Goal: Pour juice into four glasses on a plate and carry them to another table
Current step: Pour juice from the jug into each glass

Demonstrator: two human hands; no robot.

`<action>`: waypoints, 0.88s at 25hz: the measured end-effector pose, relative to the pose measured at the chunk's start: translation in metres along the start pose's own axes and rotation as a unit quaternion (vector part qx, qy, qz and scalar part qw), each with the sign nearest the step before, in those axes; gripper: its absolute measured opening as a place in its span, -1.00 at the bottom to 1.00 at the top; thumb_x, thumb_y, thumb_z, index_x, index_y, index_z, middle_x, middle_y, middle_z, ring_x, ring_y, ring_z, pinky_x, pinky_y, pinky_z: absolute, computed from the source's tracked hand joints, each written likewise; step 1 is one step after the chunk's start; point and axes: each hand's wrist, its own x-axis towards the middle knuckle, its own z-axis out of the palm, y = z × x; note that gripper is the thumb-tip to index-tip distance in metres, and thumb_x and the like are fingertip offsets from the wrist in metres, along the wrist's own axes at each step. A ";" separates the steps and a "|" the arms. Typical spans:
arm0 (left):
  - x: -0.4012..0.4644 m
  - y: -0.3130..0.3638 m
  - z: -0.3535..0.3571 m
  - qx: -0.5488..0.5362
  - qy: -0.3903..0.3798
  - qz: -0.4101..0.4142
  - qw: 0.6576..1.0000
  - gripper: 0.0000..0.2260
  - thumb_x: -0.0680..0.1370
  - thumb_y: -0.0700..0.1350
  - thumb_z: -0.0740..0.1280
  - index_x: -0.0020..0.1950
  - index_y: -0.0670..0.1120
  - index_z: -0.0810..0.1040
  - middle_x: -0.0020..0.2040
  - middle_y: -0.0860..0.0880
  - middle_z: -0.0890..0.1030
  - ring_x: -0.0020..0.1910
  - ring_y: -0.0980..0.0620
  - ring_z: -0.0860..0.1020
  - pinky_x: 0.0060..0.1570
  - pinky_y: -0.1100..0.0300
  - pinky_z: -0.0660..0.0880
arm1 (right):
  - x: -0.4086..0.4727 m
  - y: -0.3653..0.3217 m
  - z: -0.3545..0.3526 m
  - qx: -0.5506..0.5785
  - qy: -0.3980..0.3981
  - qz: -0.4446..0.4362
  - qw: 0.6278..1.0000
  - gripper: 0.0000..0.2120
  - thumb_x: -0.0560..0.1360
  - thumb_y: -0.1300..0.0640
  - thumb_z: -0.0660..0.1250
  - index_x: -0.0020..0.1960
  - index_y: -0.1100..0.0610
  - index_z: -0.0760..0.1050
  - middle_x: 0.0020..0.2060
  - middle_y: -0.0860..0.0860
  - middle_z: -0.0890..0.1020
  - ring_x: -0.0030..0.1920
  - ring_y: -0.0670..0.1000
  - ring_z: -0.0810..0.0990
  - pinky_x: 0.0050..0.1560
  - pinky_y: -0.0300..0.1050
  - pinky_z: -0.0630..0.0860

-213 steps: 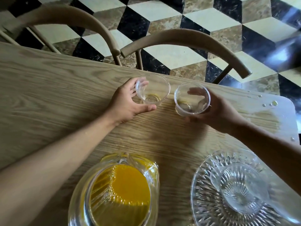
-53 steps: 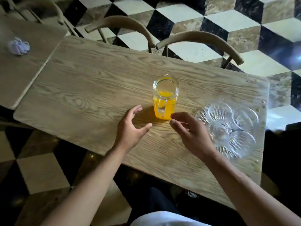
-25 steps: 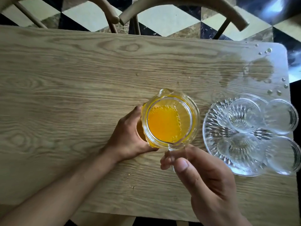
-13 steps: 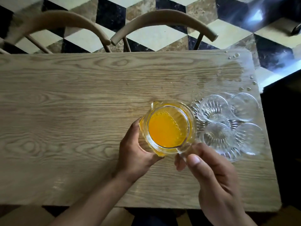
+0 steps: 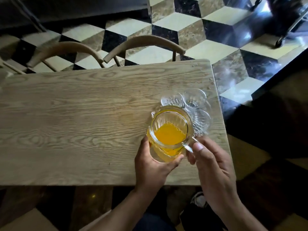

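Observation:
A clear glass jug (image 5: 170,130) with orange juice in it is lifted over the near right part of the wooden table (image 5: 83,122). My left hand (image 5: 151,165) cups its side from below. My right hand (image 5: 215,167) grips its handle. Behind the jug, a cut-glass plate (image 5: 203,129) carries clear empty glasses (image 5: 195,99); the jug hides part of the plate and some of the glasses.
Two wooden chair backs (image 5: 143,42) stand at the table's far edge. Water drops (image 5: 210,84) dot the far right corner. The table's right edge is just beyond the plate; a patterned tile floor (image 5: 208,30) lies around it.
The jug has risen off the table and shifted right, now overlapping the plate and glasses. Both hands keep their hold on it. The camera has pulled back and up.

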 end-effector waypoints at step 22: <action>-0.034 0.034 0.149 -0.073 -0.128 0.022 0.989 -0.27 0.28 0.17 0.66 0.33 -0.01 0.44 0.19 0.01 0.61 0.21 0.04 0.60 0.24 -0.02 0.56 | 0.017 -0.020 -0.141 -0.049 0.082 0.004 0.995 -0.68 0.56 0.20 0.24 -0.37 0.17 0.40 -0.42 -0.02 0.39 -0.34 -0.07 0.37 -0.32 -0.18 0.31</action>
